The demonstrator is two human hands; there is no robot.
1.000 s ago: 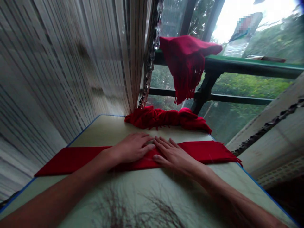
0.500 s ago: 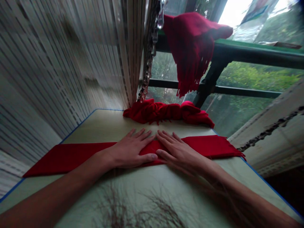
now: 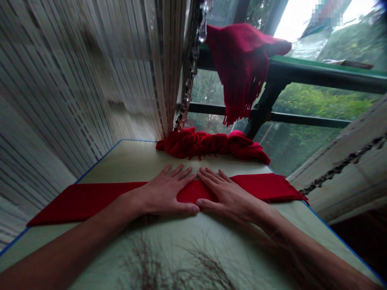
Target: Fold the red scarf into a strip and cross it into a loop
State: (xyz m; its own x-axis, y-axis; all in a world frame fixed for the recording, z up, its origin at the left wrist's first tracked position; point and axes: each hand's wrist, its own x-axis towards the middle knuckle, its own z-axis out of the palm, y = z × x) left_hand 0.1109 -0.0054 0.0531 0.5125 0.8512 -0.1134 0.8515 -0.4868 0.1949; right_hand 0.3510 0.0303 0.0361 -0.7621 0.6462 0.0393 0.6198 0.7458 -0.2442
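fanned wider than a second ago, the left hand (image 3: pixel 165 196) lies palm-down beside the right hand (image 3: pixel 232 198), both with fingers apart, on the long, red, fringed fabric scarf (image 3: pixel 192 191) across the pale, blue-edged counter (image 3: pixel 127 165), apparently keeping it flat.

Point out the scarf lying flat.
The near scarf, under the left hand and right hand, lies flat; the far scarf is bunched up, the hanging scarf draped over the rail.
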